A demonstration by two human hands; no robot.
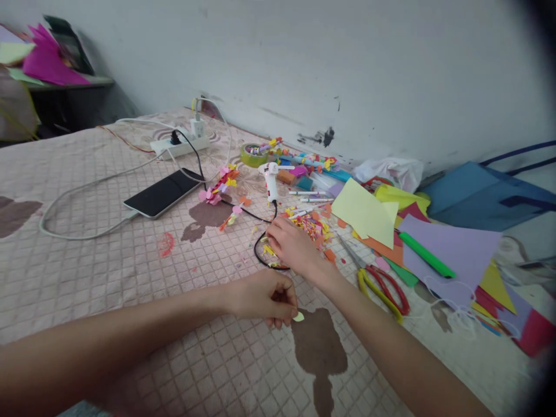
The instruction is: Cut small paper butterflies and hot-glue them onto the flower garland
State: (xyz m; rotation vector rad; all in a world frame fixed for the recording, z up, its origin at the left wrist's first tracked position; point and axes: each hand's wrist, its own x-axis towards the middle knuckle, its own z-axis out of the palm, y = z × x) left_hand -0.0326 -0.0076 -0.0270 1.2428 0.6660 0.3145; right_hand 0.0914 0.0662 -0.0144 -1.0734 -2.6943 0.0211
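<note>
My left hand (267,298) is just above the cloth, its thumb and fingers pinched on a small pale green paper piece (298,317). Farther forward is my right hand (293,246), fingers curled down beside the black cord (256,253) and the edge of a heap of paper scraps (310,226). Whatever its fingertips may hold is hidden. Behind that hand a white glue gun (271,184) stands with its nozzle pointing right. Left of it lies a stick with pink, yellow and orange paper flowers (212,195).
Scissors with red and yellow handles (384,288) lie right of my hands. Coloured paper sheets (452,249) and a green cutter (425,255) are farther right. A phone (163,193), a power strip (182,146) and yellow tape (253,155) sit farther back, near the wall.
</note>
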